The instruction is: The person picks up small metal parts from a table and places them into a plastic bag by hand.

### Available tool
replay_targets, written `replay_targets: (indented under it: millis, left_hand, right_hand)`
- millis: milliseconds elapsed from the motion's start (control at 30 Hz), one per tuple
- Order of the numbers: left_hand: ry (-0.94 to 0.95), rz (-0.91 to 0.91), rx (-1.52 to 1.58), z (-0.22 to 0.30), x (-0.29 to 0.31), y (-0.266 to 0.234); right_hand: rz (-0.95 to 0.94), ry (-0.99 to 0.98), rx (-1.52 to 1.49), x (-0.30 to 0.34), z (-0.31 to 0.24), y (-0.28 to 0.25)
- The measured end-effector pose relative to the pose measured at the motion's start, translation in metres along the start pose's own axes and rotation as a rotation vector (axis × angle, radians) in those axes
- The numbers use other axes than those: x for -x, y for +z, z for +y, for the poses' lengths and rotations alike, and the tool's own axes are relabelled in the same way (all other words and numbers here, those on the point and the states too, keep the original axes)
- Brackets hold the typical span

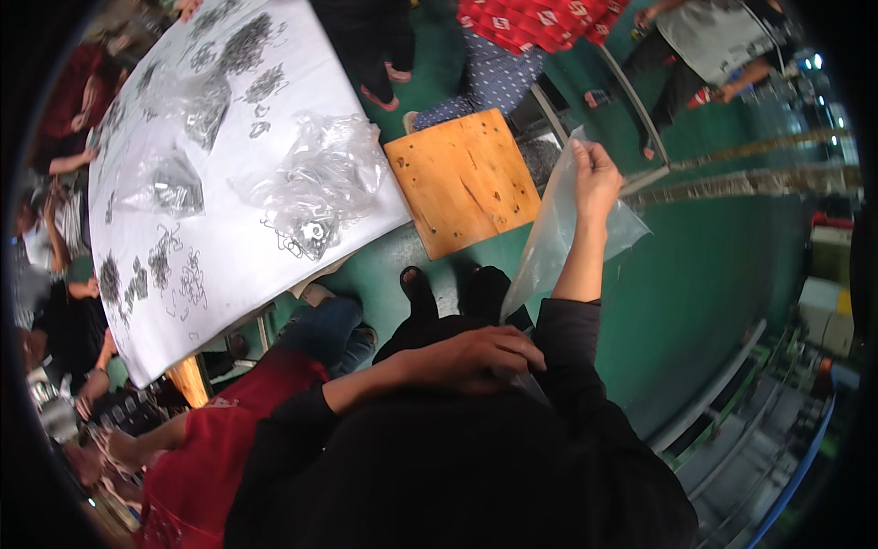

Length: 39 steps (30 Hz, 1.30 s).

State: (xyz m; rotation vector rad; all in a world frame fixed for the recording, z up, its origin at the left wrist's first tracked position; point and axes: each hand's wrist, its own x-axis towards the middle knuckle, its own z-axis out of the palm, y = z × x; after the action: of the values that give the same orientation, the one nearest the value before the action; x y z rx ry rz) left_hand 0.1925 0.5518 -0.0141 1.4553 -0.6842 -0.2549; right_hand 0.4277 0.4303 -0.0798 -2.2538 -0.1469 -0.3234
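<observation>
In my raised right hand (596,178) the upper edge of a see-through plastic bag (552,229) is pinched between thumb and fingers. The bag hangs down slantwise toward my body and looks flat. My left hand (476,357) lies across my front with its fingers curled at the bag's lower end. A bit of plastic shows just below those fingertips, though the exact grip is hidden. Ahead of me stands a wooden stool (465,183) with a square top, apart from both hands.
A white-covered table (229,247) at the left bears crumpled plastic bags (320,174) and piles of small dark metal hooks or rings (247,44). A person in red (219,439) is close on my left. Others stand around the table. Metal frames (631,101) rise beyond the stool.
</observation>
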Motion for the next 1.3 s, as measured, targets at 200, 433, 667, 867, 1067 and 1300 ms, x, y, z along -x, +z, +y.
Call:
replay_targets:
  millis: [200,433,667,867,1067,1300]
  left_hand:
    - [-0.188,0.328,-0.036,-0.025,-0.017,-0.003]
    - [-0.456,1.143,0.238,-0.094,-0.024,-0.024]
    - [-0.414,1.754,0.647,-0.288,-0.011,-0.055]
    - [-0.484,1.950,0.666,-0.318,-0.008,-0.068]
    - [-0.553,1.910,0.805,-0.309,-0.010,-0.076]
    - [-0.519,1.742,0.916,-0.289,0.007,-0.075]
  right_hand:
    - [-0.515,-0.224,0.305,-0.034,0.005,0.110]
    - [-0.884,-0.262,0.211,-0.082,0.065,0.253]
    - [-1.037,-0.239,0.078,-0.091,0.142,0.306]
    - [-0.910,-0.652,0.030,-0.044,0.061,0.192]
    - [-1.133,-0.737,0.032,0.064,0.071,0.132]
    - [-1.051,-0.561,0.147,0.086,0.075,0.145]
